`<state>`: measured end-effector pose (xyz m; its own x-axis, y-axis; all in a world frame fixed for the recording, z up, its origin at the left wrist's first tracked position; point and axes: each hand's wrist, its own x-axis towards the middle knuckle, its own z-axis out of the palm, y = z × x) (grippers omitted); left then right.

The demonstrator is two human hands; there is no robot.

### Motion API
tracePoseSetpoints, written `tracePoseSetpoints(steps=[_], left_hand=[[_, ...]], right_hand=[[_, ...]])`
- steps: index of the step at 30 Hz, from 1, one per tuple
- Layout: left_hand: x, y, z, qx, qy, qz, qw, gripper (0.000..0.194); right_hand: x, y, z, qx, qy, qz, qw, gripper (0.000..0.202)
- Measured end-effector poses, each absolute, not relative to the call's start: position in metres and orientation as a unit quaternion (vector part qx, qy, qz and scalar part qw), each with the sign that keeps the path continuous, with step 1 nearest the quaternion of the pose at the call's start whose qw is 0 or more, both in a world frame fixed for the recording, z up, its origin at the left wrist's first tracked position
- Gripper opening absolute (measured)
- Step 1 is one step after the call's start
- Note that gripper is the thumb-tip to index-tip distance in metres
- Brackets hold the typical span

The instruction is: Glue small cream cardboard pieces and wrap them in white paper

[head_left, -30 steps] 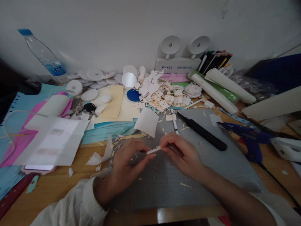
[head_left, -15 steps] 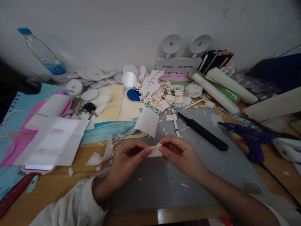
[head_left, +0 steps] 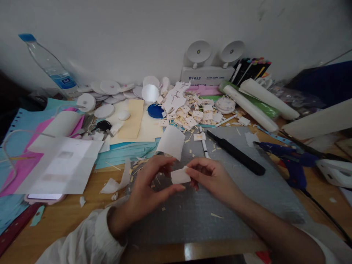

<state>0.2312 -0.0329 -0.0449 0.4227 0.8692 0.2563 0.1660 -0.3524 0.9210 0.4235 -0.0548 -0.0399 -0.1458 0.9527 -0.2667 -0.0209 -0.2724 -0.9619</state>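
Note:
Between thumb and fingers, my right hand (head_left: 214, 178) pinches the right end of a small white paper piece (head_left: 180, 176). Around the paper's left side is my left hand (head_left: 150, 187), its thumb and fingers spread apart and not gripping the paper. Both are above a grey cutting mat (head_left: 198, 220) with thin scraps on it. Beyond my hands lie a curled white sheet (head_left: 172, 142), a white pen (head_left: 204, 143) with a small card across it, and a black cutter (head_left: 236, 152).
A blue glue gun (head_left: 291, 157) lies to the right. Small cards (head_left: 192, 113) are heaped at the back, near white rolls (head_left: 250, 106). At left are papers (head_left: 59, 161), a phone (head_left: 45, 197) and a water bottle (head_left: 52, 64).
My left thumb and fingers have parted and let go of the paper's left end. The paper now shows more of its face, still in my right hand.

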Motion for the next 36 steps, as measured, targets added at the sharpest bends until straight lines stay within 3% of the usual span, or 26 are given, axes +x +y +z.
tracePoseSetpoints(steps=[3,6,25,36], left_hand=[[0.2288,-0.0318,-0.0455,0.815,0.314,0.365,0.321,0.042],[0.2279,-0.0323,-0.0457,0.837,0.308,0.361,0.273,0.032],[0.2276,-0.0326,-0.0459,0.843,0.287,0.390,0.233,0.030],[0.2293,-0.0324,-0.0467,0.830,0.300,0.406,0.238,0.032]], right_hand=[[0.4234,-0.0551,-0.0414,-0.500,-0.452,0.625,0.394,0.022],[0.4224,-0.0553,-0.0435,-0.472,-0.445,0.645,0.405,0.022],[0.4260,-0.0533,-0.0427,-0.457,-0.454,0.657,0.391,0.025],[0.4247,-0.0545,-0.0414,-0.480,-0.486,0.587,0.435,0.017]])
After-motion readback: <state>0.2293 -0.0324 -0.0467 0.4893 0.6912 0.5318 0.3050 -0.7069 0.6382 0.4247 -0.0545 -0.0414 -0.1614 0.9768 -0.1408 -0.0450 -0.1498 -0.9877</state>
